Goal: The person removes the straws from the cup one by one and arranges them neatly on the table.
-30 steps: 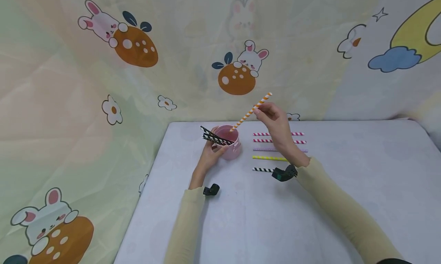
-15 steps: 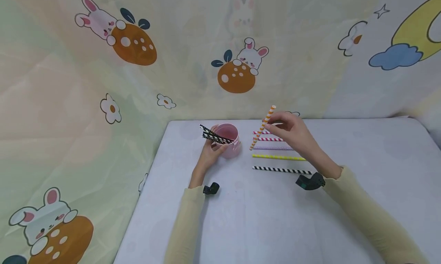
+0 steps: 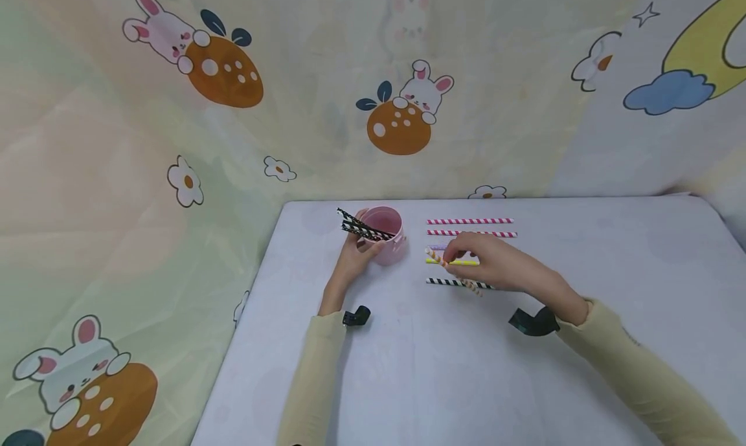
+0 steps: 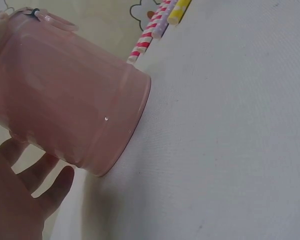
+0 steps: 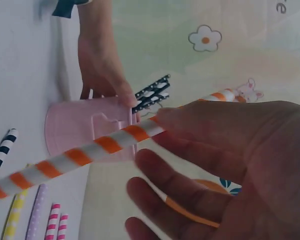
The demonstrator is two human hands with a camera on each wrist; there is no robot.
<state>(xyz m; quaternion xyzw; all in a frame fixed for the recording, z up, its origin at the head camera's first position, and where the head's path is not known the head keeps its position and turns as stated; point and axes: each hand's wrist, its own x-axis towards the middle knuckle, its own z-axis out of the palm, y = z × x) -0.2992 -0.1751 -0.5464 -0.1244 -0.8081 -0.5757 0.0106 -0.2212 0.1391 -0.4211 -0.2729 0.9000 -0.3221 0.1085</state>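
In the head view my left hand [image 3: 351, 263] holds a pink cup [image 3: 392, 254] on the table, with the thumb near its rim. Several black patterned paper straws [image 3: 364, 230] lean out of the cup's left side. My right hand [image 3: 495, 261] pinches an orange-and-white striped paper straw [image 5: 77, 156] between thumb and forefinger, above the row of straws. That row has two pink-striped straws [image 3: 471, 221], a lilac straw [image 3: 437, 247], a yellow straw [image 3: 466, 263] and a black-and-white striped straw [image 3: 454, 282]. The right hand partly covers the lilac, yellow and black-striped ones.
A white cloth covers the table [image 3: 443, 368]. Behind it and to its left hangs a backdrop [image 3: 326, 96] printed with rabbits and flowers. A small black camera [image 3: 534, 321] is worn on the right wrist, and another black camera [image 3: 357, 315] on the left.
My right hand has carried the orange-striped straw away from the cup's mouth, rightward and then down over the row. The straw's tilt has turned. My left hand stays on the cup.
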